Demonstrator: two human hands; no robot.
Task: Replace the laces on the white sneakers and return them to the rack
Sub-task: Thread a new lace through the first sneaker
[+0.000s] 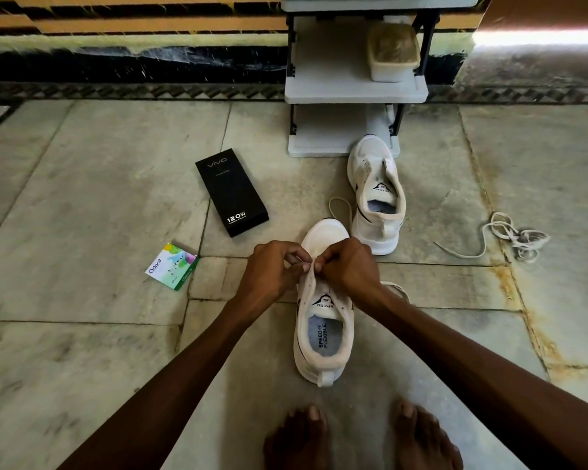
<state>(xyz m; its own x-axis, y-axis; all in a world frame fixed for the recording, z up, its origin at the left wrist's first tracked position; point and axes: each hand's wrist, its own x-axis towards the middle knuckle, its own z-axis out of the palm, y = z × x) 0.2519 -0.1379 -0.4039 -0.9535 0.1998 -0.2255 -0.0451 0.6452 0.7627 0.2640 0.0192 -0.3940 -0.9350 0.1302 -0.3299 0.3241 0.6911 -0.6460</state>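
Bare feet [299, 435] sit behind the sneaker [323, 351] under the hands. The left hand [272, 271] and right hand [352, 266] pinch what seems a lace [397, 287] at its front eyelets. Lacing looks barely begun; next, draw the ends even.

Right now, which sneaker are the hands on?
The near sneaker: left hand and right hand pinch at its front eyelets. The far sneaker stands untouched by the rack.

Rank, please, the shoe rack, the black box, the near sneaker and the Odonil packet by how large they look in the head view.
1. shoe rack
2. near sneaker, though its nearness to the camera enlarges it
3. black box
4. Odonil packet
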